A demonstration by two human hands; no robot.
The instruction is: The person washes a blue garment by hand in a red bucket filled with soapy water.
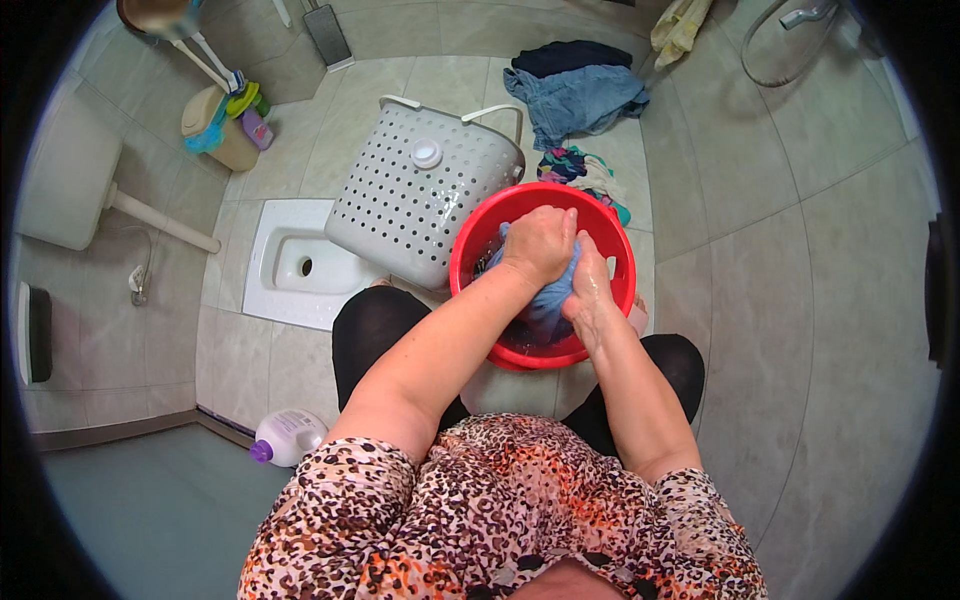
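Observation:
Between my knees stands a red plastic tub [617,217] with dark liquid and wet cloth in it. My left hand [536,244] is closed on a blue wet cloth [555,296] inside the rim. Pressed against the same cloth from the other side is my right hand [590,274], its fingers curled around it. The cloth is bunched between both palms, and its lower part hangs down into the tub. Most of the tub's contents are hidden under my hands and forearms.
A grey perforated laundry basket [397,187] with a white cap [426,153] on it touches the tub's left, partly over a squat toilet [289,300]. Denim clothing [574,97] and patterned garments [562,166] lie beyond. A detergent bottle [289,437] stands by the doorway, and a bin [217,127] at the far left.

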